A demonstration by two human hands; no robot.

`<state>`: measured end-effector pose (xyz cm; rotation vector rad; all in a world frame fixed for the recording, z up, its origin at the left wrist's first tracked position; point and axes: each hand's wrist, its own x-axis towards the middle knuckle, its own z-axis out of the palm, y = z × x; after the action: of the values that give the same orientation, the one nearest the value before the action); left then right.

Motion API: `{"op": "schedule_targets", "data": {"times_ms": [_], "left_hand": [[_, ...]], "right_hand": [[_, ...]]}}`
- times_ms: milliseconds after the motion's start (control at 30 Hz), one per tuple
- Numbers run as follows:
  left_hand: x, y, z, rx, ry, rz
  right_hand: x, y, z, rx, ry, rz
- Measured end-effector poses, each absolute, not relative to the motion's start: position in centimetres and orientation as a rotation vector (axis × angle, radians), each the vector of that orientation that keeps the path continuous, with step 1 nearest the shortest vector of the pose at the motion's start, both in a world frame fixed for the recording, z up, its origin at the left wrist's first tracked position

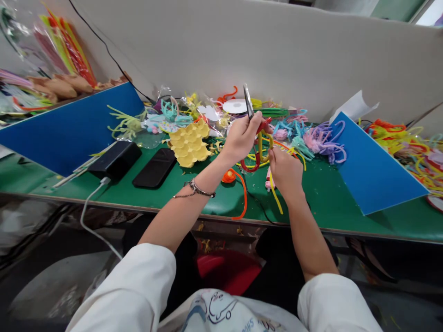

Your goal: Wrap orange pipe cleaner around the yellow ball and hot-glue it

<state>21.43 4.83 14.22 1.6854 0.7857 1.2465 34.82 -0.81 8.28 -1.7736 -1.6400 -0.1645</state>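
My left hand (242, 133) is closed around the middle of a pair of red-handled scissors (251, 167), blades pointing up and handle loops down. Close beside it, my right hand (285, 173) pinches a yellow pipe cleaner (276, 196), whose loose end hangs below the fingers. A thicker yellow stretch lies along one handle loop; whether it is wound round that loop, I cannot tell. Under the hands on the green table (194, 196) lie an orange coiled pipe cleaner (229, 176) with a long tail and a small pink piece (268, 179), partly hidden.
A yellow egg-carton piece (190, 143), a black phone (154, 168) and a black box (115, 160) with a white cable lie to the left. Blue boards (380, 170) flank the workspace on both sides. Purple and pink pipe cleaner bundles (323, 140) and other craft pieces line the back.
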Motion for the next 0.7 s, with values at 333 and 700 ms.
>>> {"op": "schedule_targets", "data": {"times_ms": [333, 700], "left_hand": [[20.3, 5.1, 14.2, 1.621, 0.787, 1.314], [20.0, 4.8, 14.0, 1.571, 0.761, 1.324]], "right_hand": [[36.9, -1.4, 9.2, -1.017, -1.206, 0.301], [36.8, -1.8, 9.4, -0.902, -1.113, 0.705]]}}
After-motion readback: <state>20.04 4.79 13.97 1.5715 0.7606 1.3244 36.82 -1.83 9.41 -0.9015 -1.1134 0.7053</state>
